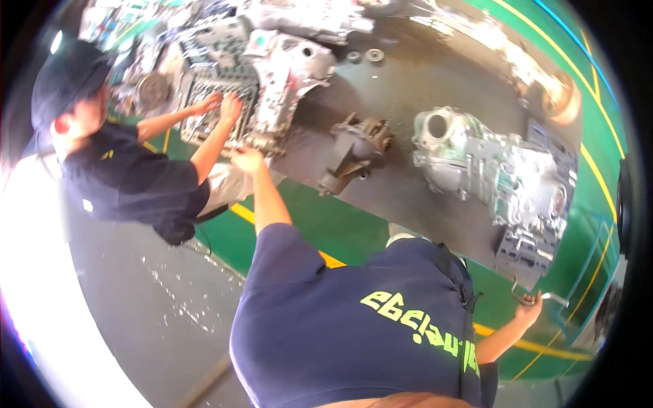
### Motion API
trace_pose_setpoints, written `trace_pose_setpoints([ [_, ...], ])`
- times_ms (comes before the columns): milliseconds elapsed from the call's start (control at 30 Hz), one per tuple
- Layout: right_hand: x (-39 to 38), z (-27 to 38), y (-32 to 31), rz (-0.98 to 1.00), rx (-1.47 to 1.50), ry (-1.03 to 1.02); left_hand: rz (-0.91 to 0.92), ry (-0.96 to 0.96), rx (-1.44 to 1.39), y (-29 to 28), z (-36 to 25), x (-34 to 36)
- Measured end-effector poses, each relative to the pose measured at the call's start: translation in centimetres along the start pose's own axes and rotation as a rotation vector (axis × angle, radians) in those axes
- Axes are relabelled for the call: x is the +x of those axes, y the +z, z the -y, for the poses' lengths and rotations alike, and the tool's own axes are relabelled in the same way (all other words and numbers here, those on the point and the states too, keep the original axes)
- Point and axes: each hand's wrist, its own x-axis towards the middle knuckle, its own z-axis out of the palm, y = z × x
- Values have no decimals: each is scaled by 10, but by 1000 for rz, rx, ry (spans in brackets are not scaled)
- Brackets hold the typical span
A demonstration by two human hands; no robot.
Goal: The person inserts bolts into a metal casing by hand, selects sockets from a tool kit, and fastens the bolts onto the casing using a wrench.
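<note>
My left hand (249,160) reaches out to the left, beside the near corner of an open tool case (219,96) with many small metal pieces in rows. Its fingers are curled together; whatever they hold, if anything, is too small to make out. Low on the right, my right hand (529,311) is closed round a bent, crank-shaped metal hand brace (556,299), beside the table's right corner. A co-worker's two hands (221,107) are over the tool case, close to my left hand.
On the dark metal table (401,204) stand a large silver gearbox housing (503,170), a brown differential-like casting (357,153) and another pale housing (286,75). Two small rings (374,56) lie at the back. The co-worker (129,170) stands at left.
</note>
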Motion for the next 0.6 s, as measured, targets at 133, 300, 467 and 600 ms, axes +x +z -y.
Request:
trace_pose_setpoints([
  [133,3,4,-1,17,1,3,-64,57,-142,8,5,-1],
  [300,12,1,0,34,-2,6,-68,2,-229,8,18,6],
  [467,14,-6,6,50,-17,44,-50,3,-270,11,40,19],
  [600,15,-2,-10,46,-14,26,52,-104,-424,15,21,-2],
])
